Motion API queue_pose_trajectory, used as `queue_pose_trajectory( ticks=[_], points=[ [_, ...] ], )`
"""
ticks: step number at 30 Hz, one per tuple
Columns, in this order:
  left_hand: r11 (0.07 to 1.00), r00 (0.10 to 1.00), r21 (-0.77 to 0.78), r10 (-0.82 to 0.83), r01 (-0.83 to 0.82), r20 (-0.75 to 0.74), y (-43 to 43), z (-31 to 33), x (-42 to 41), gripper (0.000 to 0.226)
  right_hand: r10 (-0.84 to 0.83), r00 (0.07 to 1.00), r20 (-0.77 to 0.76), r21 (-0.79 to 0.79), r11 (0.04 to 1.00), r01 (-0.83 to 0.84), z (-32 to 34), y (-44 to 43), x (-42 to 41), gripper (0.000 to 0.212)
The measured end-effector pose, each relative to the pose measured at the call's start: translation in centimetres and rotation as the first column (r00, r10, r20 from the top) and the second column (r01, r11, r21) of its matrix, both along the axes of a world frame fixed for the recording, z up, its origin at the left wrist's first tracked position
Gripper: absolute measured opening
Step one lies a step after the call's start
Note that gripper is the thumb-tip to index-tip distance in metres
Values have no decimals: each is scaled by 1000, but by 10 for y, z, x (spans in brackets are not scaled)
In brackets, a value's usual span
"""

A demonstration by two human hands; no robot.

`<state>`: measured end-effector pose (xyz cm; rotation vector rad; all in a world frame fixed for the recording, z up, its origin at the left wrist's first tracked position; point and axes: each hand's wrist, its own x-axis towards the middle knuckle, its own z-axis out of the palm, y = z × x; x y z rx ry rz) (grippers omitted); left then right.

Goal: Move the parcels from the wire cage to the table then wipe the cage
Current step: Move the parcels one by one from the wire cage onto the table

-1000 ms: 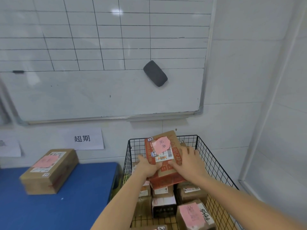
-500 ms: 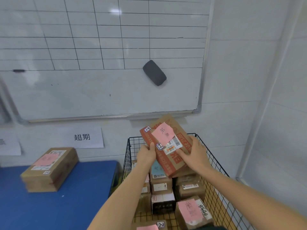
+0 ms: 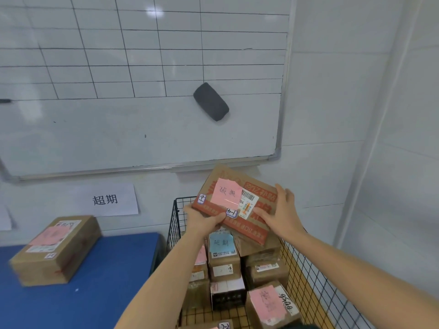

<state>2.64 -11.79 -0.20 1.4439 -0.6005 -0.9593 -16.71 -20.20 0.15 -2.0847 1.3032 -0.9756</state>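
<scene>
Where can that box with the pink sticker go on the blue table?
The blue table is bare between the brown parcel on its left and the wire cage. The cage itself is crowded with parcels.

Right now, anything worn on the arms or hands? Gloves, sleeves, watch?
Nothing visible. The left hand and right hand are bare, without gloves or rings that I can see. Both forearms are uncovered down to the frame edge; no sleeves, watch or bands show.

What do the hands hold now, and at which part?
A cardboard parcel above the wire cage: left hand at its near-left corner, right hand on its right end.
</scene>
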Motion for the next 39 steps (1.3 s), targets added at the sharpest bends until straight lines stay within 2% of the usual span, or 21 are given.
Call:
queue_pose_trajectory(
  ticks=[7,10,12,16,19,27,31,34,37,39],
  points=[
    [987,959,151,10,-55,283,-4,-9,1,77,-31,994,-105,5,999,32,-19,-4,0,54],
    [989,940,146,-17,-35,340,-5,-7,1,78,4,982,-191,32,999,2,-24,-1,-4,66],
    [991,926,132,-52,2,374,-7,-6,3,81,56,982,-180,64,997,-45,-25,2,-7,79],
    [984,860,155,-148,81,488,-2,-2,3,114,132,985,-115,78,989,-123,-21,1,-11,87],
    [973,799,208,-205,103,565,-1,-5,4,121,172,980,-99,55,984,-168,-17,0,-12,97],
    [957,721,270,-260,104,643,4,-3,3,104,185,975,-126,103,980,-172,-24,-3,-16,120],
    [950,724,269,-297,159,623,4,-7,5,114,232,972,-31,89,970,-228,-25,-5,-19,109],
    [950,729,259,-302,176,614,4,-10,8,128,255,966,-38,104,963,-250,-22,-4,-21,96],
    [955,751,236,-287,178,595,5,-9,13,128,284,953,-105,111,956,-272,-14,-5,-22,86],
    [961,773,227,-264,159,576,7,-7,14,116,301,944,-137,120,951,-286,-9,-7,-22,86]
  ],
)
